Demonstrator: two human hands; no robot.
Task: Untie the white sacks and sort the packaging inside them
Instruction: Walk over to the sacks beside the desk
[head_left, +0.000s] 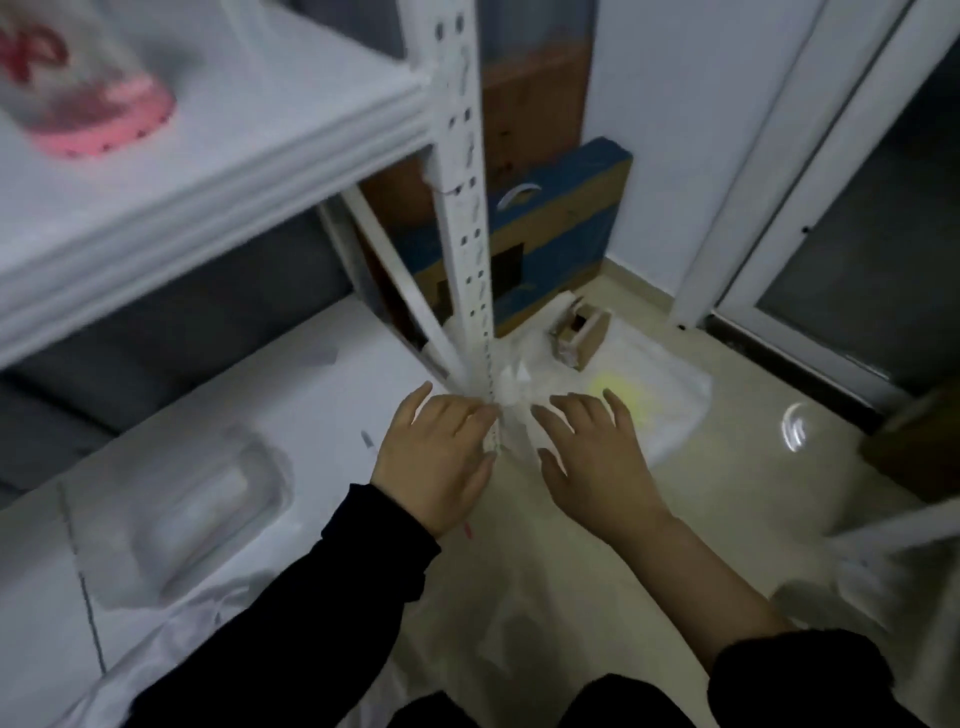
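the white sack (670, 415) lies on the floor (737, 499), just beside the foot of the shelf post (467, 218); its bunched neck (511, 389) stands up between the two hands; the left hand (436, 457) and the right hand (597, 462) are both released, with fingers stretched and spread, one on each side of the neck; the left fingertips are touching it or nearly so, the blur does not let me say which; the sack looks like thin, soft and light plastic, probably slippery and easy to tear, and something yellow shows through it; i judge it best to pinch the neck just under the tie with one hand and to loosen the tie gently with the other.
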